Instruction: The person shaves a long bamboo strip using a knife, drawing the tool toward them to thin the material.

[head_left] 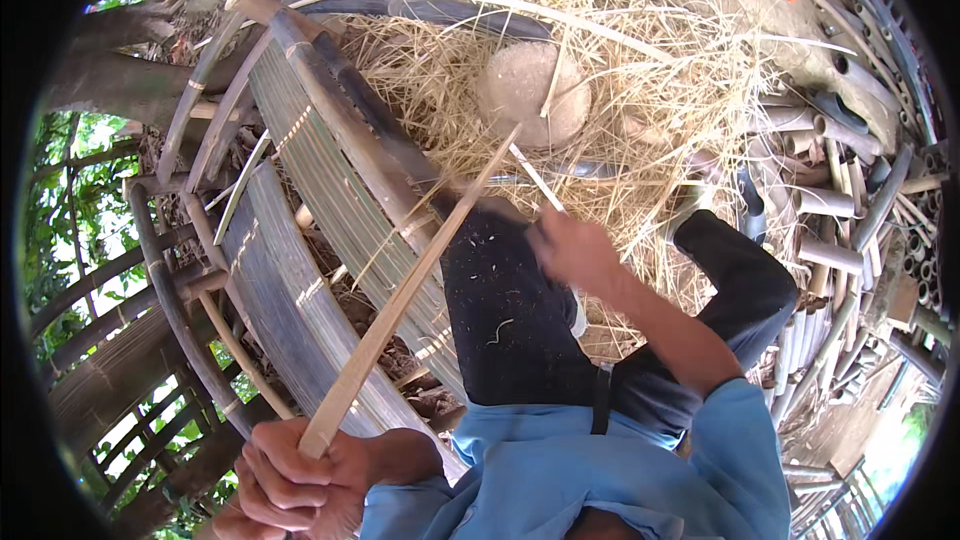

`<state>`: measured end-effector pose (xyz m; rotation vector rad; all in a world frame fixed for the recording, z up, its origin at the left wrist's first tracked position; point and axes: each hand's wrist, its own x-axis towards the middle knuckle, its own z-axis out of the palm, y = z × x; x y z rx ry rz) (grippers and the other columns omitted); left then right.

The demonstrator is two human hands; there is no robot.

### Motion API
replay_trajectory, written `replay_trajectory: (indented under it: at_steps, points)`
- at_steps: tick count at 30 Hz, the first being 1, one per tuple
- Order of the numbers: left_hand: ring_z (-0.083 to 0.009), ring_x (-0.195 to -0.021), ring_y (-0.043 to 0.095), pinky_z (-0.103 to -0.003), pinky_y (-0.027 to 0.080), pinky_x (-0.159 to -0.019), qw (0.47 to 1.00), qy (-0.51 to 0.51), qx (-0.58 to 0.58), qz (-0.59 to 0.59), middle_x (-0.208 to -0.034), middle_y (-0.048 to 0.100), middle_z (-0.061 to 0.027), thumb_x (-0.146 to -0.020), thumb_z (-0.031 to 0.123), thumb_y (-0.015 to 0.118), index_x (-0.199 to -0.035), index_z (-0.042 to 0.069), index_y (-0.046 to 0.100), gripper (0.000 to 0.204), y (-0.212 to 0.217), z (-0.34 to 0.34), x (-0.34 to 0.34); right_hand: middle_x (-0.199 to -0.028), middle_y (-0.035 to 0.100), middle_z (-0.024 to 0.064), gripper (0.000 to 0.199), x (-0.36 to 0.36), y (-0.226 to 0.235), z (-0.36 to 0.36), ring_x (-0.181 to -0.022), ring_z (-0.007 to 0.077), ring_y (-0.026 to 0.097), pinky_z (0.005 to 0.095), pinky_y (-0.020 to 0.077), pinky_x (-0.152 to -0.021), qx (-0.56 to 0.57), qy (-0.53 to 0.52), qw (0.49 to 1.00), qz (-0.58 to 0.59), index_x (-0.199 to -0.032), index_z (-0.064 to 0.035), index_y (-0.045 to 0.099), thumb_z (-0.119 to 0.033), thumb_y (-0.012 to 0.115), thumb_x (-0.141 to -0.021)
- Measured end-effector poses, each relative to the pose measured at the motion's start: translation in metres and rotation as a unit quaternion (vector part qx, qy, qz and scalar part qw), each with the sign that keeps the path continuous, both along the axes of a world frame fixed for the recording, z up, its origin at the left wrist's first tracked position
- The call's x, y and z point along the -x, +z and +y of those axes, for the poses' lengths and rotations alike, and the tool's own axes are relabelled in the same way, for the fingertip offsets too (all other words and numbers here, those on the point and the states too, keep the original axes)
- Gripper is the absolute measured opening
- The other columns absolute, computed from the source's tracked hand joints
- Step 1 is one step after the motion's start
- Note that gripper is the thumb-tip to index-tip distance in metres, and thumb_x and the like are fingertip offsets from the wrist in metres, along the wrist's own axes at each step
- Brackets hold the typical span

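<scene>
My left hand (290, 475) grips the near end of a long split bamboo strip (410, 285) that slants up to the right over my dark-trousered knee (500, 300). My right hand (570, 250), blurred by motion, is closed on a thin pale blade or sliver (535, 180) close to the strip's upper part; what it is exactly cannot be told. I sit in a blue shirt with my legs bent in front of me.
A heap of dry straw and shavings (620, 70) with a round pale stump (530, 90) lies ahead. Woven bamboo panels and slats (300, 240) stand to the left. Stacked cut bamboo tubes (840, 220) fill the right side. Green foliage shows at far left.
</scene>
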<state>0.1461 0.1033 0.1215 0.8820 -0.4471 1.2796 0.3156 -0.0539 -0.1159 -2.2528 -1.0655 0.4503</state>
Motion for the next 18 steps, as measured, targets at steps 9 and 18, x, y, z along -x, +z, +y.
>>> replay_trajectory:
  at_steps: [9,18]
  points:
    - [-0.01,-0.053,0.032,-0.024,0.03,-0.047,0.947,0.296,-0.03,0.122,-0.064,0.034,0.0007,-0.105,0.026,0.052,-0.09,0.003,0.048,0.028,0.001,0.004,0.002,-0.078,0.064,0.0174,0.033,0.036,0.056,-0.002,-0.062,0.0347,0.067,0.0422,0.0538,-0.051,-0.092,0.019,0.992,0.085,-0.105,-0.0037,0.053,-0.024,0.073,-0.089]
    - [-0.0114,-0.054,0.03,-0.027,0.026,-0.048,0.957,0.259,-0.052,0.12,-0.063,0.036,-0.0002,-0.107,0.039,0.048,-0.088,0.0,0.052,0.044,0.003,0.01,0.002,-0.076,0.064,0.0118,0.028,0.037,0.046,0.015,-0.06,0.0275,0.067,0.0376,0.052,-0.049,-0.162,0.02,0.986,0.017,-0.102,-0.0061,0.056,-0.021,0.076,-0.089]
